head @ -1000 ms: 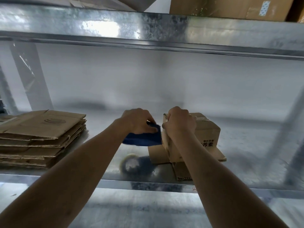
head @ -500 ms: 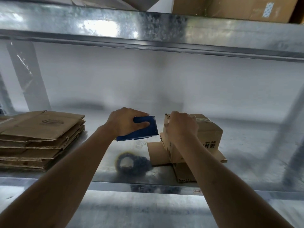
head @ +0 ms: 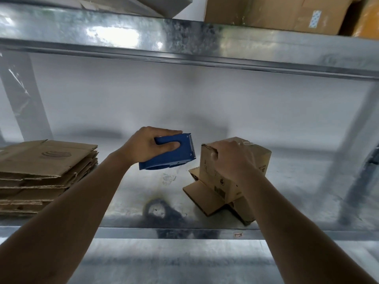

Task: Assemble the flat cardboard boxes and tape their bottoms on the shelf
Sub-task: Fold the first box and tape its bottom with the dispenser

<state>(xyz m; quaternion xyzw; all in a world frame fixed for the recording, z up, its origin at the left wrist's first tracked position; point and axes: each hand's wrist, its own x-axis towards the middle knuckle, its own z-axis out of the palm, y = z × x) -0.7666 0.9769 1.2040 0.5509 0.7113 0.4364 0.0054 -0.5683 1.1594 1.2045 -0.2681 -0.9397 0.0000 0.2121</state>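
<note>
Two bare hands reach over a shiny grey metal shelf (head: 127,203). In the middle of the frame the left hand (head: 147,146) holds a blue plastic tape dispenser (head: 170,154) up above the shelf. The fingers wrap over its top and the thumb presses on its side. Its toothed cutting edge points right, toward a small brown cardboard box (head: 229,167) just beside it, and the two do not touch.

The small box stands right of the middle on the shelf. Its closed end faces up, and a strip of clear tape (head: 246,143) shows on top. Its loose flaps (head: 196,193) spread flat on the shelf under it. What is inside the box cannot be seen. The right hand (head: 231,158) grips the box at its top left edge, with the fingers curled over the corner.

Small dark printed marks sit on the box's near side, and red print shows on its right side. They are too blurry to read.

At the lower left lies a stack of flat brown cardboard boxes (head: 41,173). The top one has an oval printed mark (head: 56,154) that cannot be read.

Along the top runs the grey metal beam of the upper shelf (head: 184,42). On it, at the upper right, stands a big brown cardboard box (head: 272,13) with a white sticker (head: 314,19) on its front.
</note>
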